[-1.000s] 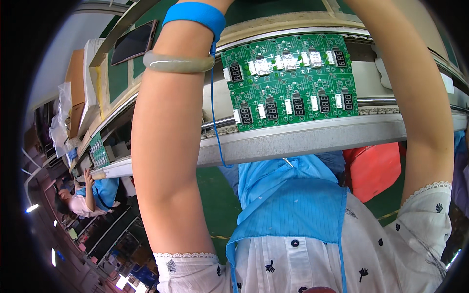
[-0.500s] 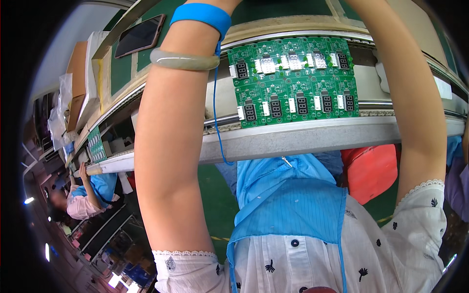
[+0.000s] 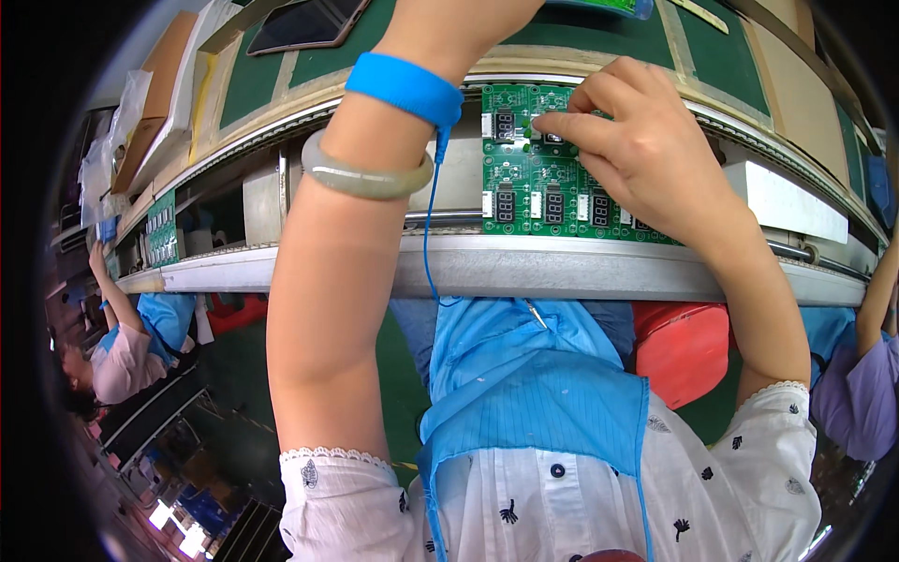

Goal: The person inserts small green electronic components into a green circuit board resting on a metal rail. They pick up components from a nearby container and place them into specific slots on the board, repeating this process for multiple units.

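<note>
A green circuit board panel (image 3: 520, 169) lies across the metal rails of the line in front of me. It carries black digit displays (image 3: 554, 206), white connectors and small green LEDs (image 3: 527, 133). My right hand (image 3: 646, 145) is over the panel's upper row, thumb and forefinger closed at the second module; what they hold is too small to make out. That hand covers the panel's right part. My left hand (image 3: 464, 28) reaches to the top edge, its fingers cut off by the picture, near a blue tray (image 3: 640, 9) of green parts.
A phone (image 3: 304, 23) lies on the green bench at the upper left. A blue cord (image 3: 428, 234) hangs from my left wristband. Another panel (image 3: 162, 229) sits farther left on the rails, near a co-worker (image 3: 131, 342). A red stool (image 3: 682, 351) stands below the rail.
My right hand has come down from beyond the top edge onto the panel's upper row. My left forearm has drawn back, bringing part of the hand into view. The panel appears farther right.
</note>
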The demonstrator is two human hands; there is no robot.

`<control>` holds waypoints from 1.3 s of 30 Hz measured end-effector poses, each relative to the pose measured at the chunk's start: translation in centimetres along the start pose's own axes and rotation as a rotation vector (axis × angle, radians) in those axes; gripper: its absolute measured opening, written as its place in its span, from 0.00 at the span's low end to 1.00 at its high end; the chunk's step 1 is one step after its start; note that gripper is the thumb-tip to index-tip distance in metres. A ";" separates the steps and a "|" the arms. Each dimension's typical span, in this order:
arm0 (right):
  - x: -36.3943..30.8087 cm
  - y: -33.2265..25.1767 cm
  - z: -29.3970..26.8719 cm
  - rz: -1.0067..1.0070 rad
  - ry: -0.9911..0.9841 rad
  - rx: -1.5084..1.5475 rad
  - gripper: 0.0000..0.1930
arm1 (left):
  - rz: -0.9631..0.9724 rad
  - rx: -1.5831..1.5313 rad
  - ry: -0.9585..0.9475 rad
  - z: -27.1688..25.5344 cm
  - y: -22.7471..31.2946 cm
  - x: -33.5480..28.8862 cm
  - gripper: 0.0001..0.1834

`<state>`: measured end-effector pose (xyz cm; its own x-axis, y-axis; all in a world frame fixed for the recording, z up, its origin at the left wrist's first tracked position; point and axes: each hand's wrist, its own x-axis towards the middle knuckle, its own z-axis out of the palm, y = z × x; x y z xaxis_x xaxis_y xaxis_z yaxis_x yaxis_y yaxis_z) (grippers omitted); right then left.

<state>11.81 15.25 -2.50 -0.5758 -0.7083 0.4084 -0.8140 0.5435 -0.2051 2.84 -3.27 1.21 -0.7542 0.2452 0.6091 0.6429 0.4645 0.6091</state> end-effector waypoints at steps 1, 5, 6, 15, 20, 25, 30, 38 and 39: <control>0.1 -0.2 0.2 -0.002 0.012 -0.025 0.15 | 0.016 -0.040 0.019 -0.3 -0.1 -0.4 0.08; 0.5 -0.5 0.8 -0.014 0.024 -0.095 0.11 | -0.084 -0.095 0.028 -1.7 1.4 -1.9 0.08; 0.6 -0.6 0.9 -0.022 0.017 -0.104 0.11 | -0.100 -0.112 0.028 -2.0 1.5 -2.2 0.08; 0.1 -0.5 -1.0 0.288 0.073 0.190 0.12 | -0.232 -0.269 -0.001 -2.7 1.6 -4.4 0.10; -2.1 1.2 -2.1 0.549 0.127 0.684 0.08 | -0.390 -0.424 -0.153 -3.1 1.7 -5.7 0.11; -4.5 2.3 -2.7 0.684 0.223 0.964 0.10 | -0.714 -0.712 -0.282 -2.1 3.5 -6.6 0.16; -6.2 2.9 -2.6 0.719 0.280 1.023 0.14 | -0.569 -0.642 -0.288 -0.6 3.6 -8.0 0.07; -6.1 2.2 -2.6 0.715 0.291 1.030 0.19 | -0.622 -0.705 -0.327 0.2 3.6 -8.5 0.13; -6.5 2.5 -2.4 0.744 0.301 1.020 0.19 | -0.631 -0.719 -0.320 0.3 3.7 -8.5 0.12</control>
<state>13.70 22.36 -3.51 -0.9808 -0.1854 0.0599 -0.0757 0.0796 -0.9940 11.57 -3.42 -1.89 -0.9170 0.3978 -0.0306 -0.0375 -0.0094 0.9993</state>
